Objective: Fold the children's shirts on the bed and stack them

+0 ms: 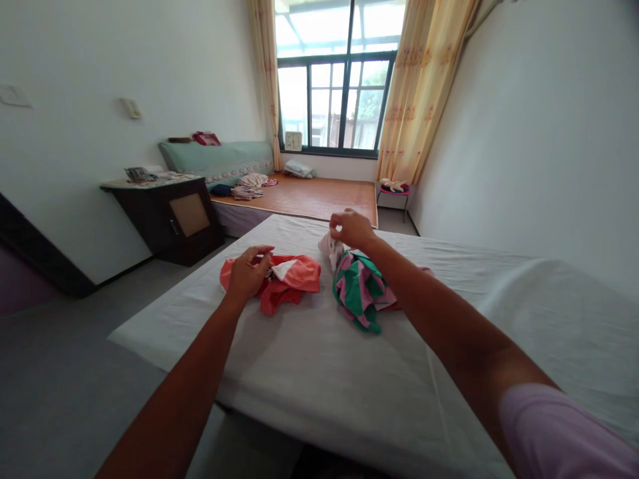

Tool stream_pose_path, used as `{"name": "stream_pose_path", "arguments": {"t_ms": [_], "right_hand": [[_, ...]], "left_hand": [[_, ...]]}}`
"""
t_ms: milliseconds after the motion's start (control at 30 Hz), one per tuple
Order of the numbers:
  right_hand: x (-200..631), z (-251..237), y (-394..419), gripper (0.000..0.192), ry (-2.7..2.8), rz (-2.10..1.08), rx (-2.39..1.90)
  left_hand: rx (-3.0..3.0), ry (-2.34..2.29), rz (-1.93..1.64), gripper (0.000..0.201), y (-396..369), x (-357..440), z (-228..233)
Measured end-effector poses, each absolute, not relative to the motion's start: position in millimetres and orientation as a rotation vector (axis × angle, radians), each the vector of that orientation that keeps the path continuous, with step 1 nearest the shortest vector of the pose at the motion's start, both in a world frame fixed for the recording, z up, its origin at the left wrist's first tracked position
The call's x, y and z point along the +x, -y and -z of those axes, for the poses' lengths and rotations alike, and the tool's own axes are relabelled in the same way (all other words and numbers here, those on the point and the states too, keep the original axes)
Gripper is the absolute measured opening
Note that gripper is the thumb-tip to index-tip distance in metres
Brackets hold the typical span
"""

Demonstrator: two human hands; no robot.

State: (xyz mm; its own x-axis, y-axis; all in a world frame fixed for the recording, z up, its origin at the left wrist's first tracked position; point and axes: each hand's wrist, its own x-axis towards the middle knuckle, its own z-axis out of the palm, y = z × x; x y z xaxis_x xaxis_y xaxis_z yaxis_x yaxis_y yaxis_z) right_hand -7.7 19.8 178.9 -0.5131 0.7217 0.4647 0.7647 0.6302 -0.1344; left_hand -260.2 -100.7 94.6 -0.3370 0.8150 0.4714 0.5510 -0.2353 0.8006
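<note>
A crumpled coral-red garment (299, 273) with a white patch lies on the white sheet. My left hand (248, 274) is over its left part, fingers loosely bent and thumb apart, with no cloth visibly gripped. To the right, a bunched green and pink cloth (357, 283) rests on the sheet, partly behind my right forearm. My right hand (353, 229) is closed in a pinch at the top of a pale, whitish cloth (330, 249), which rises to the fingertips just behind the green and pink one. Whether the pale cloth is a separate piece is hard to tell.
The white-sheeted bed (319, 359) spreads under both hands. Beyond it stands a low bed with a brown mat (329, 193), with clothes (247, 191) piled on its left. A dark cabinet (174, 223) is at left, a small stool (394, 189) by the right wall.
</note>
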Motion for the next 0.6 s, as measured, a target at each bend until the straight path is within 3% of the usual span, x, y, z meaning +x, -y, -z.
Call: {"name": "stream_pose_path", "arguments": {"t_ms": [133,300,400,500,600], "right_hand": [[-1.1,-223.6,-29.1,0.015,1.946,-0.044,-0.928],[-3.1,-215.4,-26.4,0.008,1.922,-0.278,-0.883],[-3.6,-203.3,-19.5,0.008,1.922,-0.339,-0.887],[4.0,-205.6,-12.5,0.012,1.926,-0.238,-0.932],[17.4,-212.9,-6.5,0.015,1.933,0.020,-1.066]], "left_hand": [[1.747,-1.700,-1.570,0.036,99.4,-241.5,-100.8],[2.129,-1.540,-1.429,0.054,90.1,-208.3,-100.1],[2.233,-1.704,-1.331,0.035,82.5,-194.4,-96.7],[2.149,-1.828,-1.379,0.021,75.4,-196.0,-104.8],[1.906,-1.744,-1.659,0.023,67.7,-210.7,-128.0]]}}
